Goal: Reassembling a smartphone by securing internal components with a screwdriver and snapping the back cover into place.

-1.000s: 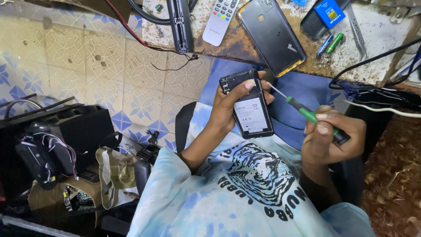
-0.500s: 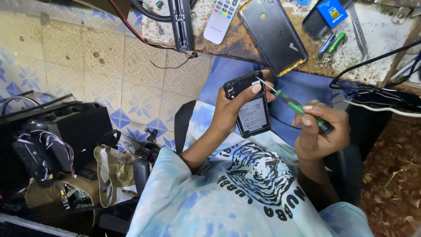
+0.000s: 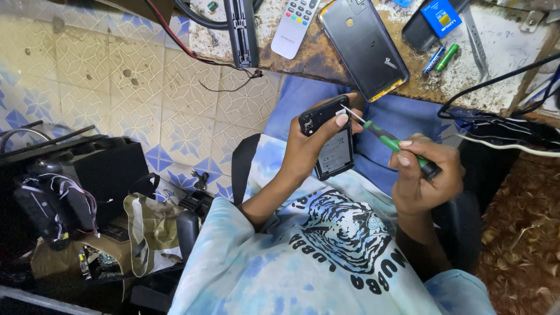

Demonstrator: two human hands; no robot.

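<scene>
Green-handled screwdriver (image 3: 392,140) pinched in right hand (image 3: 421,178), tip at the upper edge of an opened phone (image 3: 328,137); left hand (image 3: 312,149) wraps the phone, steadying it over the lap; detached back cover (image 3: 363,44) parked on worktop (image 3: 513,70)

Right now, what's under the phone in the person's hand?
Under the opened phone lie the left hand, which grips it, the blue trousers and the pale printed shirt. The phone's underside is covered.

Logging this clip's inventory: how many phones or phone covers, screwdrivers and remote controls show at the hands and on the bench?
Phones or covers: 2, opened phone in left hand, back cover on bench
Screwdrivers: 1, green screwdriver in right hand
Remote controls: 1, white remote
Total: 4
</scene>
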